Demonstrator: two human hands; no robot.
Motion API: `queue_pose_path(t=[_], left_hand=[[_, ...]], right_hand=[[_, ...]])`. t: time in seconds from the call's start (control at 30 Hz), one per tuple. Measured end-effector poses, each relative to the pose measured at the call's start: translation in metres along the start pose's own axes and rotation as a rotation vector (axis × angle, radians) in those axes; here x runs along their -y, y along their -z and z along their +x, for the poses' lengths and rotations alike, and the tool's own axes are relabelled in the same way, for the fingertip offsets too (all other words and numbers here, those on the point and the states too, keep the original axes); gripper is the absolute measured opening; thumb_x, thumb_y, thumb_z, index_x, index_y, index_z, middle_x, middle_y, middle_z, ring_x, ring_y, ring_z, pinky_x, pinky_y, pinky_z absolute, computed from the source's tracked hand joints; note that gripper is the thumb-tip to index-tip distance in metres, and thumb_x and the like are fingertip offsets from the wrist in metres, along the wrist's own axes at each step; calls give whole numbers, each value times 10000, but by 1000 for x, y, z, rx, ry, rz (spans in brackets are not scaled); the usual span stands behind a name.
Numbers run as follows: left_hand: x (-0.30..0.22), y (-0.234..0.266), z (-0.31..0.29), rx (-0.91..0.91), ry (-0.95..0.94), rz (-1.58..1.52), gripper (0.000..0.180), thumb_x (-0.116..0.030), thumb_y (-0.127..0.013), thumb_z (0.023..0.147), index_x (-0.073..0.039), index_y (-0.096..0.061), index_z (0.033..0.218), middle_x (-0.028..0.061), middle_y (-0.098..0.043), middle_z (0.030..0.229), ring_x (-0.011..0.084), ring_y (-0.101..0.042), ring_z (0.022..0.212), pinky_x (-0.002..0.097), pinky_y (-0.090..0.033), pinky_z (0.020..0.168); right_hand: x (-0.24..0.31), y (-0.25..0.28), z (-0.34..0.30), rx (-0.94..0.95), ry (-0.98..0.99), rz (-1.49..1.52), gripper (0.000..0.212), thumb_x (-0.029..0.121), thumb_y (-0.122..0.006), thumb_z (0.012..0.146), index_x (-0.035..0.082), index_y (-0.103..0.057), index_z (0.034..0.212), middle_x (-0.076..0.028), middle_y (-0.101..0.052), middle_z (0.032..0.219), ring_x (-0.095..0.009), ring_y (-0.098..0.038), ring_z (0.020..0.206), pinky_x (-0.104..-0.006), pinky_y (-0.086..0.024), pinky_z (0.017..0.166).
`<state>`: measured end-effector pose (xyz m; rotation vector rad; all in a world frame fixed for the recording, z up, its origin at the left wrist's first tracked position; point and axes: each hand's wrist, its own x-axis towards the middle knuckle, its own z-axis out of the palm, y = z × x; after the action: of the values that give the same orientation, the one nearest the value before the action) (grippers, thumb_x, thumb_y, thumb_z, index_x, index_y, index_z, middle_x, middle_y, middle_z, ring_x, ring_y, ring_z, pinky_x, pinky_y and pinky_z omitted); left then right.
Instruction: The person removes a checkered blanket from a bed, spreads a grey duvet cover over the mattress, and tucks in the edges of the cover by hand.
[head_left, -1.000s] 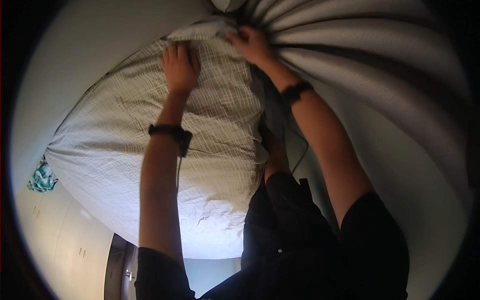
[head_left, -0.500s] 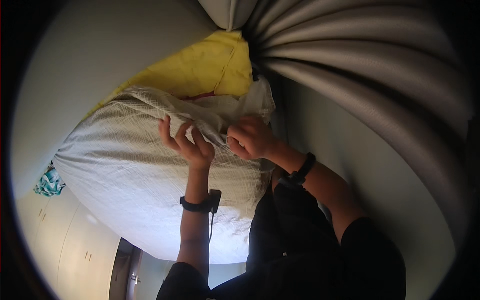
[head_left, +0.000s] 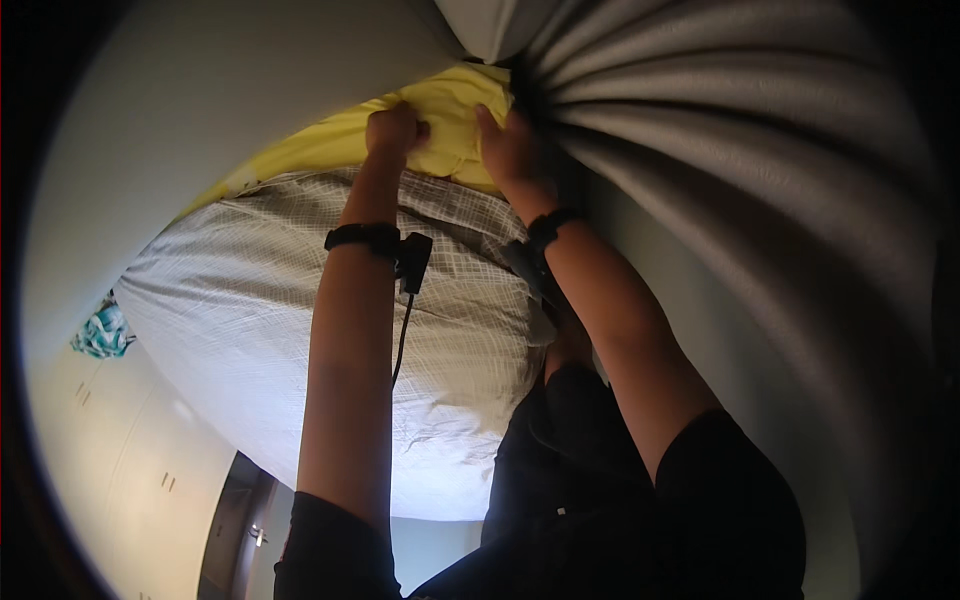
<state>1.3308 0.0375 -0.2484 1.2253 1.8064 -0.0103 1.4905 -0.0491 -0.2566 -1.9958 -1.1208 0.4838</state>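
A yellow sheet (head_left: 455,105) covers the far end of the bed, below the grey wall. On it rests my left hand (head_left: 393,130), closed, its fingers curled into the yellow cloth. At the sheet's right corner is my right hand (head_left: 510,150), thumb standing apart from the fingers, whose tips are dim in shadow. Nearer to me a pale checked cover (head_left: 250,290) spreads over the bed, its far edge rumpled below my wrists. Both wrists wear black bands, and a cable hangs from the left one.
A grey gathered curtain (head_left: 740,130) hangs close on the right, beside the bed. Pale cupboards (head_left: 130,450) and a dark doorway (head_left: 235,510) are at lower left. A teal and white cloth bundle (head_left: 102,332) lies past the bed's left edge.
Both hands have moved away from me, from the checked cover up onto the yellow sheet. The cover's far edge, held up before, now lies lower. My left hand has gone from spread to closed.
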Motion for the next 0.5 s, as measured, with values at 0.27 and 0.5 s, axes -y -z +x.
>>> queue_pose_path(t=[0.27, 0.5], left_hand=[[-30, 5, -71, -147, -202, -773, 230, -54, -348, 849, 43, -555, 877, 122, -614, 758, 183, -591, 604, 291, -472, 590], [-14, -3, -37, 97, -453, -442, 236, -188, -474, 867, 22, -561, 932, 124, -625, 879, 165, -594, 778, 268, -478, 689]], right_hand=[[29, 43, 19, 23, 184, 79, 246, 247, -572, 803, 5, -598, 769, -215, -557, 669, -388, -542, 631, -406, -425, 536], [-27, 18, 44, 241, -378, -131, 507, 529, -634, 695, 24, -614, 725, -143, -614, 670, -256, -606, 624, -358, -471, 585]])
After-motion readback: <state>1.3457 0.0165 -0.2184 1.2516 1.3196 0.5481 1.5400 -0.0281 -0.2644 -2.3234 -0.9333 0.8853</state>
